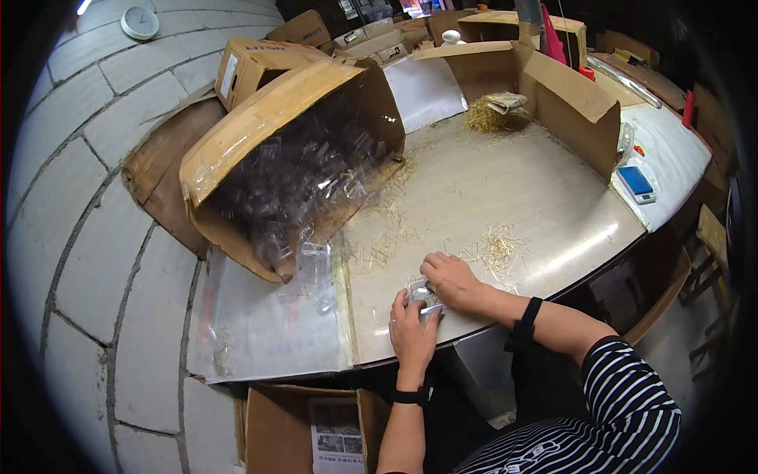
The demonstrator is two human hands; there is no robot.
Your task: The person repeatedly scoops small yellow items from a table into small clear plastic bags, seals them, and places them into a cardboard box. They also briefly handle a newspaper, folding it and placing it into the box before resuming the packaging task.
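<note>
A small clear plastic box (418, 294) is at the front edge of the table, between my two hands. My left hand (411, 338) grips its near left side, thumb and fingers closed around it. Curled over the far right side of the same box, my right hand (455, 284) has its fingers bent and pressed against it. What is under the right fingertips is hidden. Just beyond my right hand lies a loose heap of thin gold-coloured wire pieces (499, 249), perhaps pins or hooks.
At the left, a tipped cardboard carton (264, 130) spills many clear plastic boxes (292, 178) toward the table. A larger gold heap (487, 117) lies at the back by a cardboard flap (572, 87). A blue-topped scale (636, 183) stands right. Below is an open carton (276, 430).
</note>
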